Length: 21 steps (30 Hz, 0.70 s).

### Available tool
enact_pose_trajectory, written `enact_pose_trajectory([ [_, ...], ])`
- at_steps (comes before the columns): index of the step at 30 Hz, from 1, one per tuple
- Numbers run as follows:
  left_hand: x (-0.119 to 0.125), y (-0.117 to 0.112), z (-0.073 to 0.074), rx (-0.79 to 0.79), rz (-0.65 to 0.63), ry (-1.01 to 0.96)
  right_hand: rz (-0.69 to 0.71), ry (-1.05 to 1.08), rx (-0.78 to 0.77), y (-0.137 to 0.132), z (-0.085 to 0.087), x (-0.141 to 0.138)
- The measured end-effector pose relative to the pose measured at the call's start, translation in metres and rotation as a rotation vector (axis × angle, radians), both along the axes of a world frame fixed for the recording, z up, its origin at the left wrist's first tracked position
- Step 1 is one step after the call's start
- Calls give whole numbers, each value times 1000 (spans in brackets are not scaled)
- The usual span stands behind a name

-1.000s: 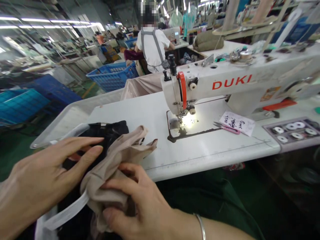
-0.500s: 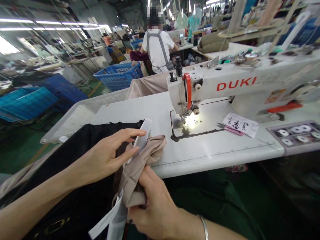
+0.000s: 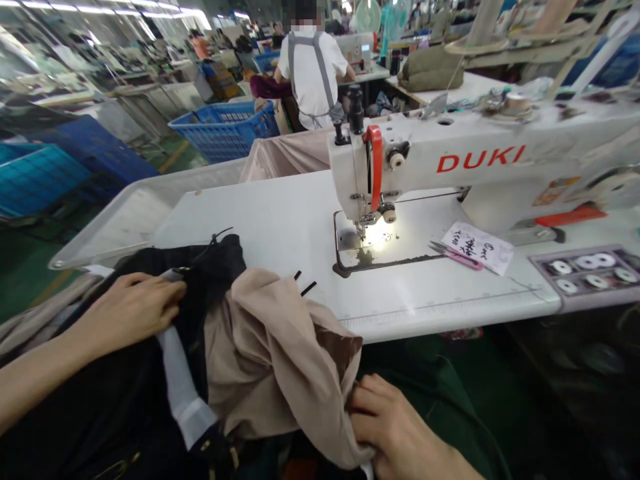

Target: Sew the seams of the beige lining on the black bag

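My left hand lies curled on a black fabric garment, gathering its cloth near the table's front corner. A white fabric strip runs down across the black cloth. A bunched beige lining fabric spills over the table's front edge, and its lower edge is gripped in my right hand. The black and beige cloths appear joined, though the seam is hidden. Both hands are in front of the sewing machine, and the needle area stands apart from the cloth.
A white DUKI sewing machine stands on a white table, with pink-handled thread snips, a handwritten paper slip and a tray of bobbins to its right. Behind are a blue plastic crate and a seated co-worker.
The cloth has opened out and spread toward the table's front edge. My right hand has moved right and down, and my left hand has moved left onto the black cloth.
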State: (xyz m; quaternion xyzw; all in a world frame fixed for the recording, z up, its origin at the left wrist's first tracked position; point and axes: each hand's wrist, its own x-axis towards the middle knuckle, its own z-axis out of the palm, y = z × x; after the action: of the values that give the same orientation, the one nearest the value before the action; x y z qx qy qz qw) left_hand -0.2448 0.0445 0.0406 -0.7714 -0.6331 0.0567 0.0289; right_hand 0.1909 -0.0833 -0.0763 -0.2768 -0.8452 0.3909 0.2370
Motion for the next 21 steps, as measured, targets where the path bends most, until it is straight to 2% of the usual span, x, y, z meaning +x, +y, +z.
enact_pose_trajectory([
  [2,2,0,-5,-30,45,-46,34,-112,-12,0,-4,-7],
  [5,33,10,-5,-42,39,-206,92,-181,27,8,7,-17],
  [9,84,28,-4,-166,-260,-424,191,-104,27,23,40,-6],
  [11,98,32,-8,-157,-348,-475,78,2,-44,29,61,4],
  [14,104,29,-20,17,-312,-553,-251,268,-119,41,89,8],
  [15,103,26,-23,107,-286,-586,-302,340,-134,45,96,4],
  [18,99,14,-34,399,-192,-677,-312,339,-223,58,102,-20],
  [21,96,1,-43,579,-156,-722,-317,202,-449,66,93,-46],
])
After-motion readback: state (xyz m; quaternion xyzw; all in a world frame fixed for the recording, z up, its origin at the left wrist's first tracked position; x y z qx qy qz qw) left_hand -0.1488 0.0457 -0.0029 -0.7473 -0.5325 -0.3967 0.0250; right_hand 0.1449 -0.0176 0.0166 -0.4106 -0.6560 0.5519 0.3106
